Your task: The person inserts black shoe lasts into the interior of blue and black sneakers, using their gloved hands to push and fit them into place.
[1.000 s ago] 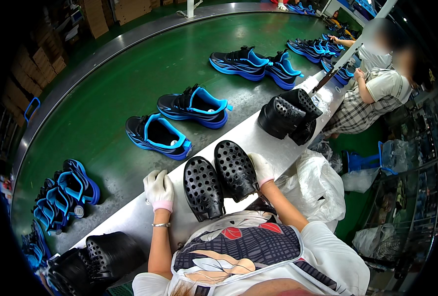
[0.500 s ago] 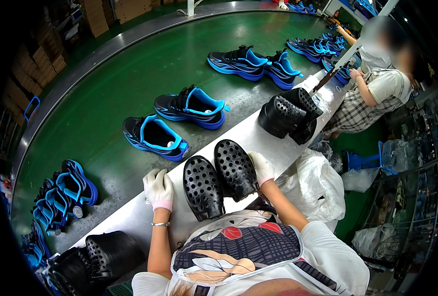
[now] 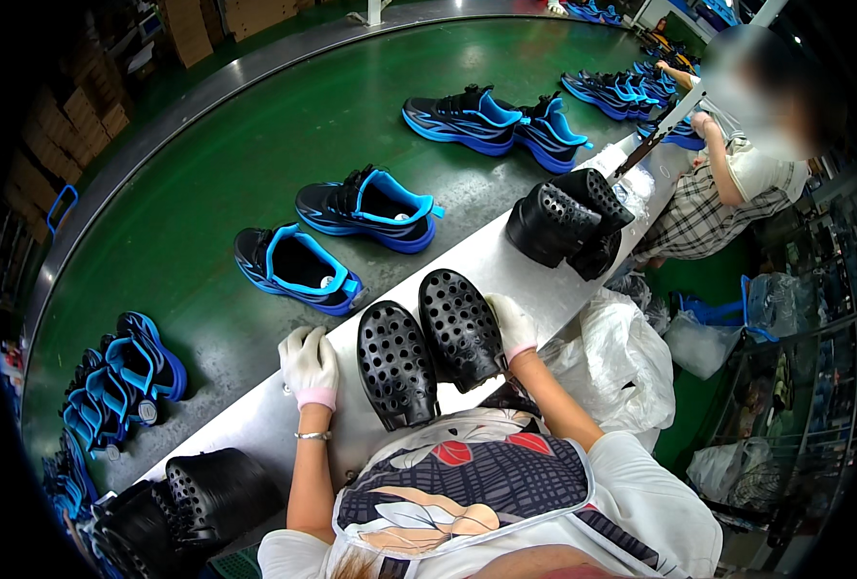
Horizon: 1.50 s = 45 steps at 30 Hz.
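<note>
Two black perforated clogs lie side by side at the frame's lower middle on the pale desk (image 3: 505, 261). The left clog (image 3: 394, 365) has the left hand (image 3: 310, 365), white-gloved, resting just beside it, fingers loosely curled and holding nothing. The right hand (image 3: 513, 323), also gloved, touches the outer edge of the right clog (image 3: 461, 328); how tightly its fingers close cannot be told. Up the desk, right of centre, stands a clog pile (image 3: 565, 222). On the green belt (image 3: 255, 145) to the left lie blue sneakers (image 3: 337, 236). Another person (image 3: 727, 183) sits at upper right.
</note>
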Each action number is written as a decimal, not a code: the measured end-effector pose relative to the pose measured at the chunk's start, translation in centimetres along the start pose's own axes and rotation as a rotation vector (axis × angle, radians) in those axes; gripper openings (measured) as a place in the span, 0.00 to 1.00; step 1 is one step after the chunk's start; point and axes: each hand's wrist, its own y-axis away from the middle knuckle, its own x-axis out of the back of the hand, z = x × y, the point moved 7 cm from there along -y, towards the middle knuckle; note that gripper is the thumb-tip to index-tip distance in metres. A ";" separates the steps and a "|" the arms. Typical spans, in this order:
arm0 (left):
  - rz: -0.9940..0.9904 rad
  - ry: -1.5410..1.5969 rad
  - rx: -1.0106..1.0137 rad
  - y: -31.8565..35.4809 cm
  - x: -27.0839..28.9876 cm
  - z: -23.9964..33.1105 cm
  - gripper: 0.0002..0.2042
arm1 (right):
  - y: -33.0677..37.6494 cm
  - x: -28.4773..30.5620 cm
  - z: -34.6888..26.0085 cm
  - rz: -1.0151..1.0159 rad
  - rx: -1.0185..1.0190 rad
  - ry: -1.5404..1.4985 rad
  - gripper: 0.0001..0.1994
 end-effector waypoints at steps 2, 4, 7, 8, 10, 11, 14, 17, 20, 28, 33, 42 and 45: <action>-0.002 0.002 0.001 0.0 0.0 0.0 0.08 | 0.0 -0.1 0.1 -0.002 0.003 -0.002 0.11; -0.006 0.003 0.004 0.1 0.0 0.0 0.08 | 0.1 0.0 0.1 -0.005 0.009 -0.002 0.11; -0.004 0.000 0.004 0.1 0.0 0.0 0.08 | 0.1 0.0 0.2 -0.005 0.013 -0.012 0.11; -0.007 -0.002 0.005 0.1 0.0 0.0 0.08 | 0.1 0.0 0.2 -0.007 0.010 -0.011 0.11; -0.013 -0.006 0.006 0.1 -0.2 -0.1 0.08 | 0.0 -0.1 0.3 -0.012 0.004 -0.008 0.11; -0.016 -0.006 0.008 0.1 -0.2 -0.1 0.08 | 0.0 0.0 0.2 -0.012 0.003 -0.014 0.11; -0.026 -0.007 0.014 0.2 -0.3 -0.1 0.08 | 0.0 0.0 0.2 -0.013 -0.002 -0.022 0.11; -0.038 -0.014 0.022 0.2 -0.4 -0.1 0.08 | 0.1 -0.1 0.4 -0.020 -0.009 -0.014 0.11; -0.048 -0.024 0.028 0.2 -0.5 0.0 0.08 | 0.1 -0.3 0.7 -0.023 -0.015 -0.018 0.11; -0.043 -0.025 0.025 0.1 -0.5 -0.1 0.08 | -0.2 -0.1 0.6 -0.038 -0.014 -0.019 0.12; -0.048 -0.057 0.012 0.3 -0.7 -0.2 0.09 | 0.3 -0.6 1.0 0.017 0.038 0.033 0.11; 0.027 -0.055 0.032 0.2 -0.5 -1.2 0.06 | 0.0 -0.8 1.4 0.024 0.102 -0.008 0.11; 0.019 -0.058 0.033 0.0 -0.9 -1.0 0.06 | 0.3 -0.8 3.3 0.031 -0.007 -0.306 0.11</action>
